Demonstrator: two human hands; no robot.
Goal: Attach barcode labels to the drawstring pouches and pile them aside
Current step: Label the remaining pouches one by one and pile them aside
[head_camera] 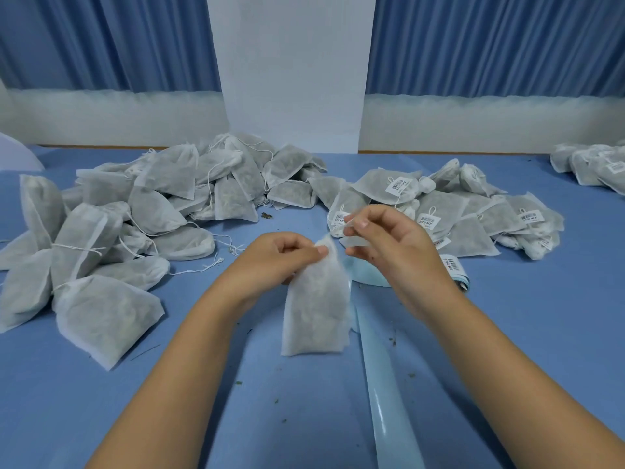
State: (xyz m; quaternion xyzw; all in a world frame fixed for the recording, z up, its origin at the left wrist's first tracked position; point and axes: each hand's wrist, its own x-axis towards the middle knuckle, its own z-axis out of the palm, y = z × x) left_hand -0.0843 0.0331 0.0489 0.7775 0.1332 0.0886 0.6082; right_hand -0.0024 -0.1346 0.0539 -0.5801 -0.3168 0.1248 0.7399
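Pouch (316,316) stands on the tabletop (541,292), neck pinched in your left grip (282,255); your right grip (382,242) pinches its string (334,231) just above, perhaps with a label, too blurred to tell. You seem mid-labelling: next, fold the label shut round the string, then toss the pouch onto the labelled pile (456,211) at right.

Soft even light — edges bowed.

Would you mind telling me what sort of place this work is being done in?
Probably a small packing or labelling workroom: a blue-covered table holds a heap of unlabelled pouches, a pile of barcode-labelled pouches and a label backing strip, with blue curtains behind.
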